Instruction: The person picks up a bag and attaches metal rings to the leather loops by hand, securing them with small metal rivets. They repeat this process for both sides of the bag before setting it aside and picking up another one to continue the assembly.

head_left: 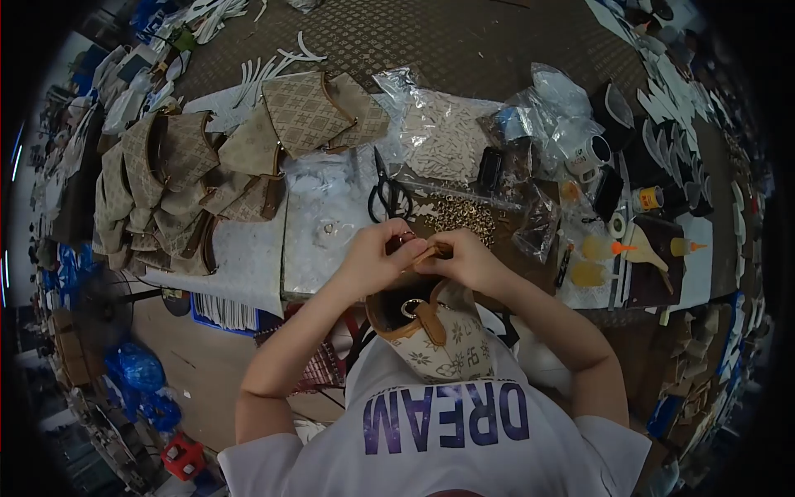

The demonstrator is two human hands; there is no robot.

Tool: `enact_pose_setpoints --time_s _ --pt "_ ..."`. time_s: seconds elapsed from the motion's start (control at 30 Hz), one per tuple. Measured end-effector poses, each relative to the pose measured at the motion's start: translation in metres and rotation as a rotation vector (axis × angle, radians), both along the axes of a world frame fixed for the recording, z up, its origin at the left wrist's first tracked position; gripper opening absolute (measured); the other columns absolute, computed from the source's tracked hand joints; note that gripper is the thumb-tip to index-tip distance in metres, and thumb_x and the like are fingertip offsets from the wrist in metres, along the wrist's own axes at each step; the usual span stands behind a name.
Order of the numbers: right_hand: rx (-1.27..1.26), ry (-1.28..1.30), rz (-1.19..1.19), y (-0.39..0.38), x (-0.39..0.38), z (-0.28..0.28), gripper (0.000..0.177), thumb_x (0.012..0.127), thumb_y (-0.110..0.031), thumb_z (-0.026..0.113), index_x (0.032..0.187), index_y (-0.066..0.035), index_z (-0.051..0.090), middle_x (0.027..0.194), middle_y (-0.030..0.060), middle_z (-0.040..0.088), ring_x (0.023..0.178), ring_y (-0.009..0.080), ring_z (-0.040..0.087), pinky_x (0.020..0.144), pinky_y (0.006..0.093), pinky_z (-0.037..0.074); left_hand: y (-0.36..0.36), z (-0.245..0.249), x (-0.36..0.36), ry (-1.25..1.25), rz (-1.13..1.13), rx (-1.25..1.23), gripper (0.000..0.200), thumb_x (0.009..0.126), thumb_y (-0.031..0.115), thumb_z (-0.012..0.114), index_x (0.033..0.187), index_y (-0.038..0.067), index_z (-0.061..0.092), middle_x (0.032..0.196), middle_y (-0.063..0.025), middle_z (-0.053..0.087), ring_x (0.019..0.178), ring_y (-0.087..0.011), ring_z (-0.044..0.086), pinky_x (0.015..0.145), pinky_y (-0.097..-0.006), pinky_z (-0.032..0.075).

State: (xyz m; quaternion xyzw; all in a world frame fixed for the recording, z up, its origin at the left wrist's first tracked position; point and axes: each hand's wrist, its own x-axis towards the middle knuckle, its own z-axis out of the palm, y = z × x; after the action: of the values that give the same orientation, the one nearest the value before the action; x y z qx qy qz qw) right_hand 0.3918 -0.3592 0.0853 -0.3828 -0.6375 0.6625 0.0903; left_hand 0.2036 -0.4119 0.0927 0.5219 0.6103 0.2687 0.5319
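A cream patterned bag (464, 340) with brown trim hangs open against my chest, tilted toward me. A metal ring on a brown leather tab (430, 323) shows at its near rim. My left hand (381, 257) is closed at the bag's far rim, its thumb and fingers pinching a brown leather tab (432, 253). My right hand (464, 262) pinches the same tab from the other side, close against the left fingertips. The fingers cover most of this tab, and any small fitting there is hidden. Black scissors (387, 195) lie just beyond my left hand.
Patterned bag pieces (186, 178) are piled at the left of the table. Beyond my hands are loose brass-coloured rings (464, 222) and a plastic bag of pale small pieces (443, 137). To the right stand glue bottles (592, 273) with orange tips and a labelled tin (648, 199).
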Motion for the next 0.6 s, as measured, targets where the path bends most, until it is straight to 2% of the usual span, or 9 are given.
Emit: enact_pose_setpoints --time_s 0.03,0.13,0.2,0.23,0.27,0.33,0.37,0.5,0.6 --pt "0.003 0.033 -0.044 -0.001 -0.003 -0.005 0.02 0.072 -0.012 0.073 0.086 0.001 0.066 0.075 0.0068 0.067 0.068 0.0113 0.06 0.062 0.0277 0.046 0.0 0.021 0.01 0.27 -0.041 0.219 0.018 0.085 0.019 0.065 0.087 0.003 0.06 0.078 -0.0101 0.062 0.063 -0.0191 0.058 0.058 -0.0314 0.045" --pt "0.057 0.113 -0.187 -0.006 -0.006 -0.013 0.019 0.072 -0.011 0.071 0.087 0.0 0.066 0.077 0.0101 0.066 0.07 0.0164 0.062 0.063 0.0312 0.046 0.004 0.019 0.016 0.413 -0.03 0.505 0.016 0.084 0.018 0.064 0.087 0.003 0.06 0.076 -0.015 0.059 0.063 -0.026 0.058 0.059 -0.033 0.045" --pt "0.292 0.008 -0.208 0.001 -0.007 0.0 0.02 0.069 -0.009 0.07 0.088 -0.001 0.066 0.076 0.0135 0.063 0.068 0.0237 0.061 0.064 0.034 0.046 0.009 0.017 0.015 0.211 0.024 0.444 0.012 0.088 0.014 0.058 0.093 0.004 0.061 0.084 -0.0125 0.059 0.075 -0.0264 0.06 0.066 -0.0335 0.047" --pt "0.446 -0.035 -0.273 0.0 -0.01 0.007 0.018 0.071 0.002 0.065 0.089 0.001 0.064 0.078 0.0109 0.063 0.072 0.0194 0.063 0.067 0.0298 0.047 0.009 0.015 0.015 0.058 0.104 0.422 0.012 0.088 0.011 0.056 0.096 0.004 0.061 0.089 -0.0129 0.058 0.081 -0.0295 0.06 0.07 -0.0347 0.048" --pt "0.474 0.014 -0.351 0.001 -0.013 0.008 0.019 0.071 0.001 0.065 0.09 0.001 0.064 0.078 0.0112 0.063 0.073 0.0201 0.063 0.067 0.0299 0.047 0.007 0.017 0.013 -0.125 0.068 0.338 0.032 0.089 0.007 0.054 0.12 0.006 0.054 0.114 -0.0116 0.054 0.103 -0.0239 0.056 0.085 -0.031 0.045" --pt "0.492 0.068 -0.458 0.009 -0.017 0.01 0.021 0.073 0.0 0.067 0.093 0.003 0.064 0.083 0.0105 0.065 0.077 0.0177 0.063 0.069 0.0279 0.048 -0.003 0.018 0.025 -0.658 0.229 0.102 0.057 0.088 0.005 0.054 0.141 0.008 0.032 0.137 -0.0133 0.039 0.122 -0.0222 0.043 0.099 -0.0303 0.037" --pt "0.43 0.12 -0.546 0.012 -0.019 0.008 0.021 0.073 0.001 0.066 0.094 0.003 0.065 0.087 0.0099 0.066 0.08 0.0164 0.063 0.071 0.0267 0.048 -0.007 0.02 0.025 -0.607 0.167 0.096 0.077 0.083 -0.002 0.052 0.147 0.007 0.012 0.146 -0.0136 0.027 0.133 -0.0211 0.03 0.107 -0.03 0.027" --pt "0.427 0.24 -0.715 0.029 -0.029 0.022 0.024 0.077 0.005 0.061 0.1 0.004 0.066 0.097 0.0101 0.067 0.089 0.0149 0.063 0.08 0.0244 0.048 -0.023 0.008 0.03 -0.671 0.14 0.046 0.086 0.074 -0.011 0.042 0.149 0.01 0.006 0.146 -0.0132 0.027 0.137 -0.0217 0.022 0.109 -0.0309 0.022" --pt "0.447 0.289 -0.537 0.029 -0.037 0.03 0.032 0.078 0.002 0.061 0.109 0.0 0.063 0.105 0.0118 0.063 0.097 0.0187 0.062 0.085 0.0262 0.047 -0.022 0.015 0.029 -0.754 0.174 -0.186 0.087 0.076 -0.014 0.041 0.149 0.012 0.0 0.146 -0.012 0.025 0.136 -0.0218 0.023 0.107 -0.0315 0.025"
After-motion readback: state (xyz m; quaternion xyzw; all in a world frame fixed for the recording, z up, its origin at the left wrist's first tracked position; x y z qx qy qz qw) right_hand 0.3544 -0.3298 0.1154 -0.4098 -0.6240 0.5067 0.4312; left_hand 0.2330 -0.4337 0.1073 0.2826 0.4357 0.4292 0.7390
